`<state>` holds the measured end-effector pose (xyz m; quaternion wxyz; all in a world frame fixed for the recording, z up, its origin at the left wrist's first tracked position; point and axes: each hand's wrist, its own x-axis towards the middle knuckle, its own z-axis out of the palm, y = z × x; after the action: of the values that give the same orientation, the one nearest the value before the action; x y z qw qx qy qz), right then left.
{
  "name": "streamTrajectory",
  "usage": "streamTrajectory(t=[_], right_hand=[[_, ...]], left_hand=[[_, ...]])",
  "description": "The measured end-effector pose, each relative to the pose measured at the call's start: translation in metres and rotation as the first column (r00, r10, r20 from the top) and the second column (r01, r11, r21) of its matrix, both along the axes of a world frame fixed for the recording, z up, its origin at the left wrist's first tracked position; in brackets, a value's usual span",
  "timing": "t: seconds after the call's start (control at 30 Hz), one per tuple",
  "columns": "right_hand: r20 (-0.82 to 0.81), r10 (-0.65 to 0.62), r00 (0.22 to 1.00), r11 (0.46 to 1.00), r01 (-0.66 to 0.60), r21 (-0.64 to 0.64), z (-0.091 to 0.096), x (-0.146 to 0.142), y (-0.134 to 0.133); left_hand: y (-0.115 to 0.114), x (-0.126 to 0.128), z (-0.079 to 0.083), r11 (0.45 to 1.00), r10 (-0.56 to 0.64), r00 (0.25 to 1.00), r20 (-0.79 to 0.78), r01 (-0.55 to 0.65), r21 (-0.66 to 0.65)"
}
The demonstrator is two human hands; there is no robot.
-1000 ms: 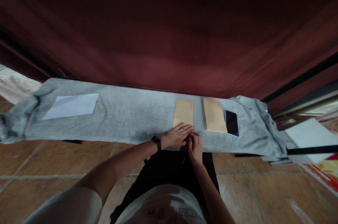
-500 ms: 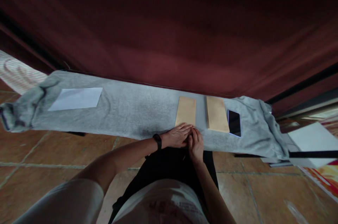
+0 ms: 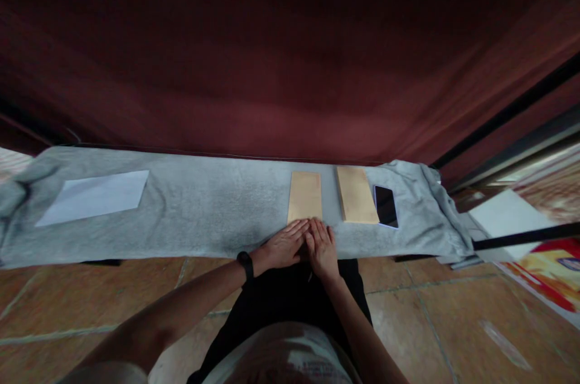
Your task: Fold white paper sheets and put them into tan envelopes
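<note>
A tan paper envelope (image 3: 305,195) lies flat on the grey cloth, its near end beneath my fingers. My left hand (image 3: 284,245), with a black band on the wrist, rests its outstretched fingers across that near end. Right beside it, my right hand (image 3: 322,250) lies with straight fingers pointing away from me, pressed down on the envelope's near right corner. The two hands touch at the fingertips and cover that end. To the right is a thicker stack of tan envelopes (image 3: 357,195), apart from both hands.
A phone (image 3: 386,207) with a dark screen lies against the stack's right side. Far left on the grey cloth (image 3: 212,209) is a sheet of white paper (image 3: 97,195). A dark red curtain (image 3: 272,100) hangs behind the narrow table. Tiled floor (image 3: 408,311) shows below.
My right hand's fingers, curled before, are now straightened out flat on the envelope's near end. The view has turned and shifted slightly; the envelope, stack and phone keep their places.
</note>
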<state>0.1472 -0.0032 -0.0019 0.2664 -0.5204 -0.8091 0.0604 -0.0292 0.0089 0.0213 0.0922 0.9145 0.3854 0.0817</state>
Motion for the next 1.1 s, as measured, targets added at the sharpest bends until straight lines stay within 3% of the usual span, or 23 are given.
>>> streamTrajectory(t=[0.17,0.53,0.83,1.1], right_hand=[[0.053,0.044,0.998,0.999,-0.045,0.015,0.001,-0.016,0.016],[0.038,-0.094,0.995,0.994,0.092,0.060,-0.012,-0.005,0.063],[0.047,-0.106,0.993,0.992,0.103,0.066,-0.019,-0.054,0.107],[0.121,-0.215,0.969,0.977,0.213,0.029,-0.015,-0.040,0.140]], left_hand=[[-0.003,-0.006,-0.008,0.998,0.062,0.997,-0.050,-0.062,0.006],[-0.004,-0.035,-0.011,0.990,0.059,0.997,-0.046,-0.053,0.127],[-0.005,-0.036,-0.007,0.988,0.090,0.992,-0.093,-0.076,0.136],[-0.006,-0.037,-0.009,0.978,0.094,0.993,-0.067,-0.079,0.194]])
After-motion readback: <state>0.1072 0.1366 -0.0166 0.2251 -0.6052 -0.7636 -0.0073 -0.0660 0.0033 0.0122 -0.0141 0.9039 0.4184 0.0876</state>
